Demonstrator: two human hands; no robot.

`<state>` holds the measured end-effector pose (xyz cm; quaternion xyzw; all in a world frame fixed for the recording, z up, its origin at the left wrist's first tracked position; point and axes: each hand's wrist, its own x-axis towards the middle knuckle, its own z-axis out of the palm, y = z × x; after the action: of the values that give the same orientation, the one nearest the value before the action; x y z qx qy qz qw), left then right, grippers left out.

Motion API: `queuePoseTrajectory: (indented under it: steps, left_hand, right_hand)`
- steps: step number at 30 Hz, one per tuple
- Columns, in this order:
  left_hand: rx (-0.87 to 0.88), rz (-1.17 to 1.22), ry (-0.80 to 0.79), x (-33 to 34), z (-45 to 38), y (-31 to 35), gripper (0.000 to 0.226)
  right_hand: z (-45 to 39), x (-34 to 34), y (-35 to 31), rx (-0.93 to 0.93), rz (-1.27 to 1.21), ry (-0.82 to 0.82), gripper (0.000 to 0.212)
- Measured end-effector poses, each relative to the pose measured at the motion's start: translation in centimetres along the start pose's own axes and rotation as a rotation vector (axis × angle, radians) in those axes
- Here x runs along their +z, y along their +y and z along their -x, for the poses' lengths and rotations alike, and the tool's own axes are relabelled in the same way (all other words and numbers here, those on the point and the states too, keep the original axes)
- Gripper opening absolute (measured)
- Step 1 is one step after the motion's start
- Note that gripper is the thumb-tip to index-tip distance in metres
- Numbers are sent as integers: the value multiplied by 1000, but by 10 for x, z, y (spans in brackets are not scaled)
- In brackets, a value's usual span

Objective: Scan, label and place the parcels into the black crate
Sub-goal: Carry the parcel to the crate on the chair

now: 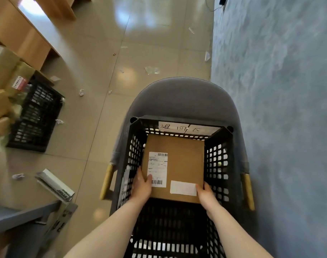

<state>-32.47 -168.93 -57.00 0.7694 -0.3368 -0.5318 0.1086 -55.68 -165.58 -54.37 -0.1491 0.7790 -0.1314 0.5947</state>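
A brown cardboard parcel (185, 161) sits inside the black slatted crate (217, 164), towards its far end. It carries a printed shipping label with barcodes on the left and a plain white label near the front edge. My left hand (141, 187) grips the parcel's near left corner, thumb on the shipping label. My right hand (205, 195) holds the near right corner, thumb beside the white label. The crate stands on a grey chair (177, 97) and has a handwritten paper strip on its far rim.
A second black crate (38, 116) stands on the tiled floor at left, next to stacked cardboard boxes (2, 86). Scraps of paper litter the floor. A grey table corner with a white device (54, 183) lies at lower left. Blue carpet covers the right side.
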Motion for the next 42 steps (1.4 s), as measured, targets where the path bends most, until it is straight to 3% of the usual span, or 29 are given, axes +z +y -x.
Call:
queuePoseTrajectory:
  steps: [10,15,20,25,33,37,42]
  left_hand:
    - [-97,-132,44,11,-31,5,59]
    - [-4,-247,48,11,-13,11,72]
    - [193,-344,-1,2,24,24,70]
    - [444,-646,-73,-24,74,42,68]
    - [770,-865,-220,-72,162,75,58]
    - [1014,-1080,-290,-96,212,77,53]
    - [1291,-1344,-385,-114,284,59,47]
  right_hand:
    - [-21,5,-13,-2,173,83,48]
    - [-9,5,-17,-39,240,85,51]
    - [35,2,-18,-153,354,89,51]
    - [107,-3,-15,-236,429,132,58]
    - [231,-7,12,-355,400,367,54]
    - [303,-3,45,-444,602,610,49]
    - [393,20,114,-367,562,819,45]
